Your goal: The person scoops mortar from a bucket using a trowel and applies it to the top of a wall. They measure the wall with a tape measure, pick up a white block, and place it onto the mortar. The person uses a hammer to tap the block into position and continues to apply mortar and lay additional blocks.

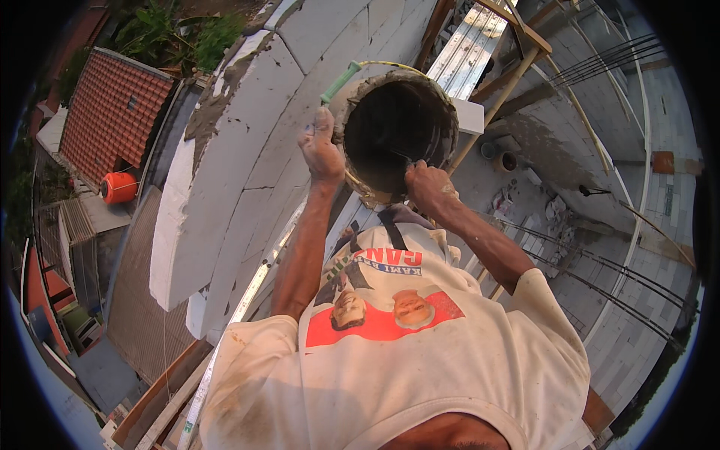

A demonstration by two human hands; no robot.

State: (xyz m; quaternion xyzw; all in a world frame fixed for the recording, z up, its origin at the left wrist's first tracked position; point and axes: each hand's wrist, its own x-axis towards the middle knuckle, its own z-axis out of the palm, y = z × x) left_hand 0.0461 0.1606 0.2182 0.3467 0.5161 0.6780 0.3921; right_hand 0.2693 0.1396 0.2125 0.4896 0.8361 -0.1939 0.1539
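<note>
A mortar-caked bucket (442,112) is tipped with its dark mouth toward me, held up in front of my chest. My left hand (321,150) grips its left rim, just below the green grip (341,81) of the yellow wire handle. On the lower rim, my right hand (427,186) is closed, with a thin metal piece reaching from it into the bucket. Both forearms rise from my white, dirt-stained shirt (420,360).
A curved-looking wall of light-grey blocks (247,172) with wet mortar on top stands at my left. Far below lie a red tiled roof (112,112) and an orange tank (118,187). Wooden poles (499,97), a corrugated metal sheet (469,49) and steel bars (600,292) lie to the right.
</note>
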